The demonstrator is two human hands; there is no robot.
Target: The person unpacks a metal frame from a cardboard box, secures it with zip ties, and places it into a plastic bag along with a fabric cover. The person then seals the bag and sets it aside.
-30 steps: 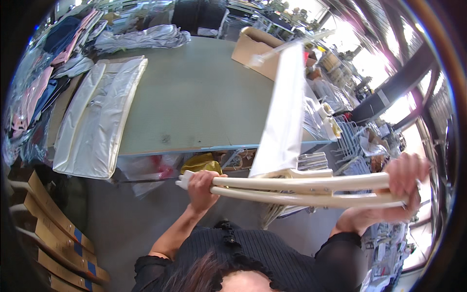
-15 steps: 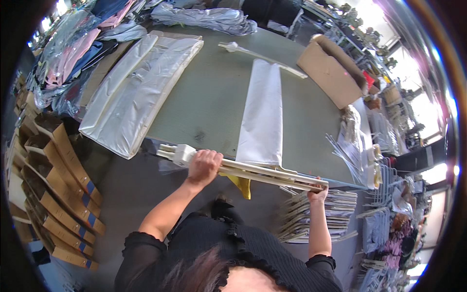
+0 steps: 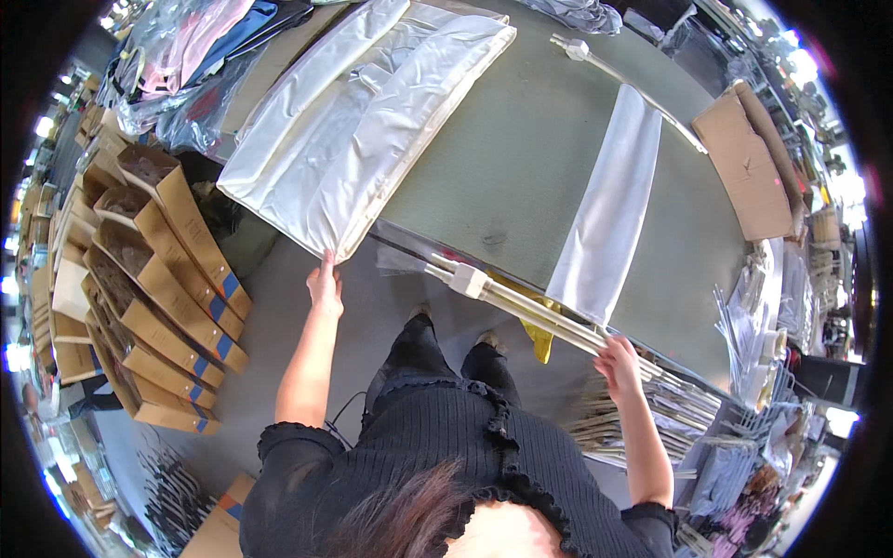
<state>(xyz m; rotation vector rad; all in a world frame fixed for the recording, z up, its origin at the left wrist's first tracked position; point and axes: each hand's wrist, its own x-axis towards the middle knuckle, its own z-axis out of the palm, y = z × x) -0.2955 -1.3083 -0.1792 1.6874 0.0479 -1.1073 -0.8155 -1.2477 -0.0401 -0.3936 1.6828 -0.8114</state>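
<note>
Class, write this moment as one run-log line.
left hand: at near corner of folded white cover | right hand: at cream tubes | narrow white panel: on green table

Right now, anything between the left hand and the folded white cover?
Nothing visible: the left hand is at the near corner of the white cover, seemingly touching it. The cream poles sit off toward the right hand, clear of that corner.

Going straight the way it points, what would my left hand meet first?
Your left hand would likely meet the near edge of the folded white cover; it looks right at that edge, though depth leaves contact uncertain.
</note>
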